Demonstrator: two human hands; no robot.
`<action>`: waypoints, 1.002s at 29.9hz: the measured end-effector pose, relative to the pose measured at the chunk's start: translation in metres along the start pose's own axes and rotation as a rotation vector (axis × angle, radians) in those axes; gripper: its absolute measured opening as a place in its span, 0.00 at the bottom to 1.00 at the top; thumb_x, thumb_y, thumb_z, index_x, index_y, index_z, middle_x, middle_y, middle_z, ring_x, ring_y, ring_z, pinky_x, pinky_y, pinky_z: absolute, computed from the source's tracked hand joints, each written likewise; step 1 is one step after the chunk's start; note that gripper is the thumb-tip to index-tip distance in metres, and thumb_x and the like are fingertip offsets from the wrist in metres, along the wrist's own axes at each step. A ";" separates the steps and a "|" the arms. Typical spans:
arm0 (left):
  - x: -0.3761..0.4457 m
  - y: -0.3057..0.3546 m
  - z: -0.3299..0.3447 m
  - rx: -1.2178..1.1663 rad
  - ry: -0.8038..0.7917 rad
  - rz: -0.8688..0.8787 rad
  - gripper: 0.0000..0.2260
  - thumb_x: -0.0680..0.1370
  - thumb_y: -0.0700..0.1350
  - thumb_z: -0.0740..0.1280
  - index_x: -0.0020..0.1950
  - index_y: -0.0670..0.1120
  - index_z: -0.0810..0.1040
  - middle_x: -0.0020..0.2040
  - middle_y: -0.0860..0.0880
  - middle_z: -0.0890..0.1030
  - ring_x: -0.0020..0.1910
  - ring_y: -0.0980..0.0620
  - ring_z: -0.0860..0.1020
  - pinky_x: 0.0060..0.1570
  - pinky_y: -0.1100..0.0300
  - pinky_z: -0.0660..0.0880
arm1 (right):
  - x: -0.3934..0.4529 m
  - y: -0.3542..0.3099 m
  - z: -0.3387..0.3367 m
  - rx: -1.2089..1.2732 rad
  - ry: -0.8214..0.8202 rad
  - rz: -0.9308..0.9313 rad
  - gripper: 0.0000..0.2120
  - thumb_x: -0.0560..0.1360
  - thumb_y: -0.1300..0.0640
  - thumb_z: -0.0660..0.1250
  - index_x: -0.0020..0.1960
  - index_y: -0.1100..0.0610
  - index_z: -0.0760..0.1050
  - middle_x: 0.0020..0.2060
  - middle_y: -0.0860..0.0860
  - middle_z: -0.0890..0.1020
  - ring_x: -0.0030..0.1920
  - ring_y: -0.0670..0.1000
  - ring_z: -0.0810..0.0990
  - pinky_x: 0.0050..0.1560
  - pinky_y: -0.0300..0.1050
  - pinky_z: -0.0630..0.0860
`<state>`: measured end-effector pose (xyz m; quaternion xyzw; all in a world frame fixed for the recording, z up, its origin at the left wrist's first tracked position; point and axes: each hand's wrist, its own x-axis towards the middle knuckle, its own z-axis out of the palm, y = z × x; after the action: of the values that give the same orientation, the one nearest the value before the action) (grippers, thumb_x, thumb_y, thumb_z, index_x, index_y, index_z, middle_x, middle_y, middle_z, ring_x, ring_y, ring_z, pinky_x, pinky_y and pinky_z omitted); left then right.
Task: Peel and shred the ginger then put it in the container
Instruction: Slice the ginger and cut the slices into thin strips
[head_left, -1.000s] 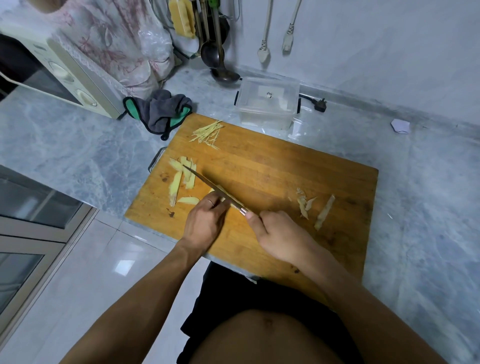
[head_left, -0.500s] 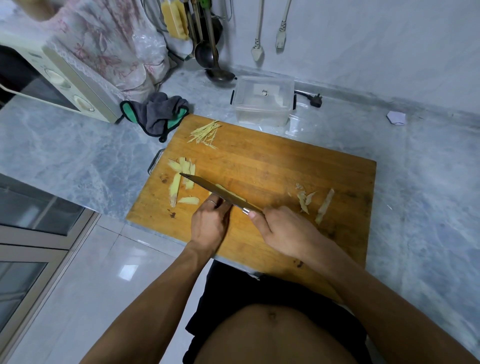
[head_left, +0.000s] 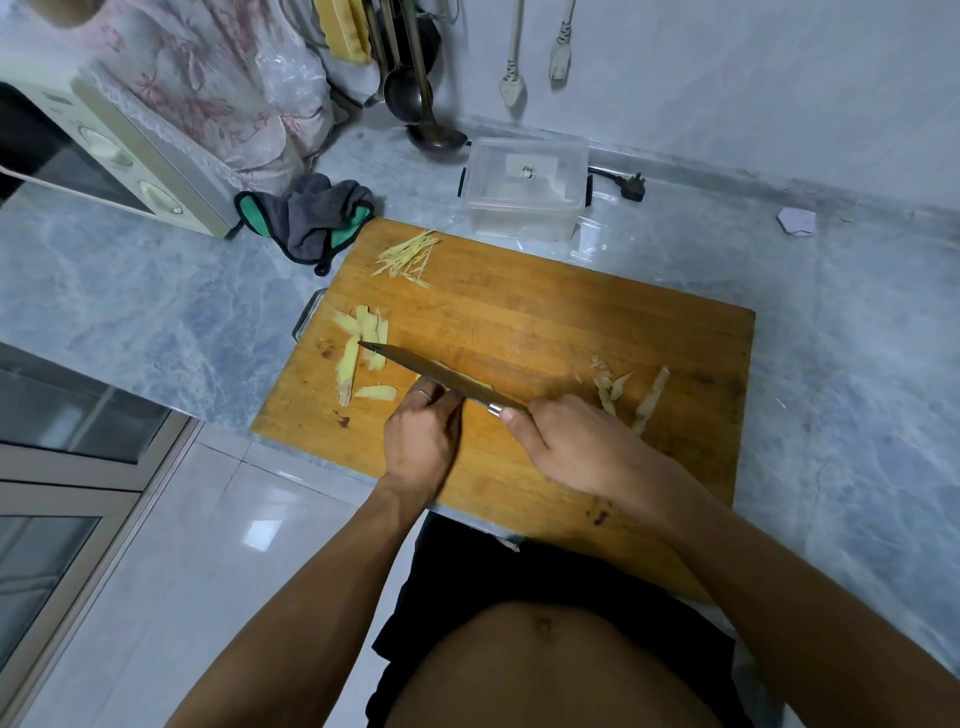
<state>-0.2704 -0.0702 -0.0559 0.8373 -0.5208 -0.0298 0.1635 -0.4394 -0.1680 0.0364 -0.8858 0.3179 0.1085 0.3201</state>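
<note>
On the board (head_left: 545, 332), my right hand (head_left: 576, 441) is gripping the knife (head_left: 431, 371), while my left hand (head_left: 423, 434) is pinning a ginger slice (head_left: 467, 382) under curled fingers beside the blade. More slices (head_left: 363, 343) are lying left of it, shreds (head_left: 408, 254) are sitting near the container (head_left: 524, 189), and peels (head_left: 628, 389) are lying right.

No words, numbers or brand names can be read anywhere. The clear plastic container (head_left: 524, 187) carries a small dark mark on a pale label, too small to make out. The front panel of the oven (head_left: 124, 156) shows dial markings, blurred beyond reading.
</note>
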 end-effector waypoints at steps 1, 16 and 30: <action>0.000 0.001 0.000 -0.002 0.004 -0.004 0.16 0.71 0.33 0.71 0.53 0.50 0.85 0.56 0.46 0.82 0.43 0.42 0.81 0.31 0.59 0.69 | 0.001 0.001 -0.001 0.003 0.003 -0.006 0.24 0.84 0.40 0.47 0.37 0.52 0.67 0.32 0.51 0.75 0.31 0.50 0.74 0.30 0.45 0.66; -0.002 0.003 0.003 -0.029 0.023 -0.021 0.15 0.73 0.34 0.71 0.56 0.50 0.84 0.57 0.45 0.81 0.47 0.41 0.81 0.31 0.57 0.73 | 0.009 0.011 0.004 0.069 0.003 0.022 0.31 0.83 0.37 0.46 0.39 0.57 0.74 0.32 0.53 0.80 0.33 0.53 0.80 0.39 0.53 0.80; -0.001 0.003 0.008 -0.058 0.049 -0.034 0.14 0.74 0.37 0.71 0.57 0.51 0.84 0.55 0.45 0.81 0.47 0.42 0.81 0.30 0.58 0.70 | 0.013 0.012 -0.004 0.027 -0.028 0.001 0.30 0.83 0.38 0.46 0.36 0.56 0.71 0.30 0.54 0.78 0.29 0.51 0.77 0.29 0.44 0.66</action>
<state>-0.2753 -0.0722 -0.0623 0.8414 -0.5014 -0.0271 0.2000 -0.4370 -0.1839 0.0279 -0.8797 0.3150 0.1169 0.3365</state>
